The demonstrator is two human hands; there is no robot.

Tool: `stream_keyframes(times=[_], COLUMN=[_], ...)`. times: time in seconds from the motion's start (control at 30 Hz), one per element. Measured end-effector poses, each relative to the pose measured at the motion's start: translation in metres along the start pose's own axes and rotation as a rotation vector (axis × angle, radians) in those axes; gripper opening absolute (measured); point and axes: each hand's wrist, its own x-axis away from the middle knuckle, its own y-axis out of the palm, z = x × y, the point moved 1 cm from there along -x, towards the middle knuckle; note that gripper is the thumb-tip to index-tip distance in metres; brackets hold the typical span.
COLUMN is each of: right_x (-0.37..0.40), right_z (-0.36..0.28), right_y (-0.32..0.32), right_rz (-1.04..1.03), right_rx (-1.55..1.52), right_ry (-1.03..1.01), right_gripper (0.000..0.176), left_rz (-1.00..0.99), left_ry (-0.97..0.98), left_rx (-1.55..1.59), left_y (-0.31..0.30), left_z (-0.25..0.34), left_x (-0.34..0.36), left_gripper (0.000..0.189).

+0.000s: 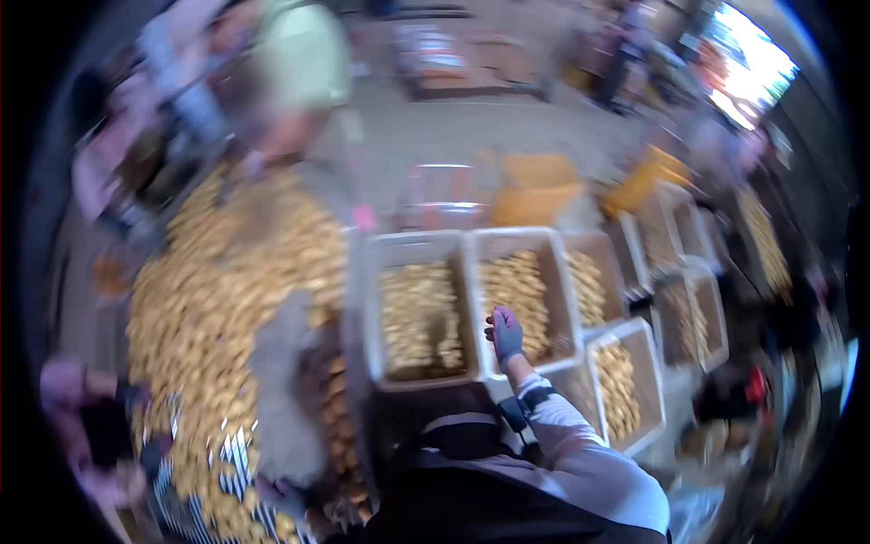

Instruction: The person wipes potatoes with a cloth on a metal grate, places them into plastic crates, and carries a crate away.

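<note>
Concrete floor (381, 136) runs through a busy, motion-blurred workroom, where other people (304, 59) gather at the far and left sides of a bench (283, 381). Yellowish, potato-like produce (204, 317) covers much of that bench, to the wearer's left, and partly fills pale-rimmed crates (417, 238) ahead. Each piece looks firm, rounded and light enough for one hand; it could roll or bruise, so a palm around its widest part seems the surest hold. The right arm (573, 435) reaches forward and inward, its gloved right hand (506, 335) over a crate's near left corner; the gloved left hand (285, 497) is low, beside the pile. Blur hides how closed either hand is, or whether it holds anything.
</note>
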Motion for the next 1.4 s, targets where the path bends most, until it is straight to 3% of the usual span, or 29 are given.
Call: stream_keyframes(times=[0.03,0.1,0.13,0.2,0.27,0.3,0.43,0.47,0.53,0.67,0.73,0.8,0.87,0.93,0.97,1.0,1.03,1.07,1.1,1.13,1.17,1.2,1.27,1.4], right_x=[0.004,0.039,0.064,0.112,0.153,0.180,0.198,0.209,0.224,0.221,0.207,0.193,0.188,0.171,0.148,0.128,0.135,0.153,0.172,0.183,0.192,0.194,0.165,0.134], right_z=[0.009,0.011,0.007,0.011,0.005,-0.013,0.050,0.042,0.025,0.025,0.037,0.047,0.025,-0.006,0.009,0.029,0.028,0.026,0.027,0.038,0.055,0.071,0.093,0.100], right_y=[0.050,0.151,0.194,0.272,0.331,0.350,0.440,0.452,0.468,0.485,0.492,0.513,0.549,0.615,0.660,0.701,0.726,0.748,0.765,0.770,0.772,0.783,0.822,0.900], right_rz=[-0.244,-0.632,-0.858,-1.055,-1.179,-1.305,-1.350,-1.381,-1.496,-1.539,-1.426,-1.340,-1.037,-0.765,-0.828,-0.857,-0.852,-0.919,-0.963,-0.959,-1.015,-1.047,-1.022,-0.951], right_rx=[0.182,0.353,0.368,0.500,0.592,0.733,1.012,1.001,1.298,1.340,1.222,1.103,0.453,0.529,0.217,-0.094,-0.097,0.156,0.420,0.421,0.734,1.063,1.103,1.106], right_ry=[-0.187,-0.441,-0.536,-0.627,-1.137,-0.907,-1.082,-1.101,-1.012,-0.995,-1.013,-1.075,-1.133,-0.987,-0.632,-0.270,-0.268,-0.586,-0.903,-0.901,-1.207,-1.508,-1.581,-1.635], right_gripper=[0.034,0.037,0.039,0.043,0.048,0.050,0.043,0.043,0.034,0.028,0.025,0.024,0.031,0.026,0.024,0.023,0.023,0.027,0.034,0.034,0.043,0.054,0.059,0.069], left_rz=[-0.013,0.002,0.092,0.171,0.343,0.359,0.436,0.462,0.544,0.670,0.788,0.858,0.805,0.651,0.649,0.652,0.561,0.600,0.517,0.361,0.259,-0.055,-0.214,-0.198], left_ry=[-0.083,-0.194,-0.239,-0.368,-0.276,-0.217,-0.216,-0.234,-0.207,-0.235,-0.334,-0.250,-0.179,0.050,0.247,0.033,-0.144,-0.107,-0.113,-0.189,-0.106,-0.196,-0.251,-0.243], left_rx=[-0.122,-0.154,-0.271,-0.062,-0.124,-0.237,-0.367,-0.380,-0.318,-0.290,-0.207,-0.155,-0.238,-0.553,-0.689,-0.505,-0.218,-0.180,-0.415,-0.415,-0.379,-0.438,-0.541,-0.472], left_y=[-0.011,-0.036,-0.038,-0.073,-0.085,-0.100,-0.138,-0.142,-0.145,-0.135,-0.125,-0.120,-0.121,-0.125,-0.116,-0.099,-0.079,-0.053,-0.025,0.009,0.052,0.093,0.118,0.119], left_z=[0.018,0.090,0.066,0.122,0.095,0.108,0.130,0.129,0.128,0.131,0.122,0.114,0.106,0.124,0.109,0.098,0.083,0.077,0.042,0.015,-0.028,-0.053,-0.049,-0.081], left_x=[0.006,-0.009,-0.004,-0.018,0.006,0.009,0.034,0.039,0.047,0.012,-0.022,-0.079,-0.143,-0.233,-0.275,-0.309,-0.345,-0.375,-0.391,-0.398,-0.390,-0.381,-0.379,-0.416], left_gripper=[0.059,0.054,0.045,0.039,0.032,0.030,0.027,0.027,0.024,0.035,0.047,0.048,0.038,0.015,0.020,0.030,0.040,0.053,0.065,0.074,0.076,0.069,0.062,0.057])
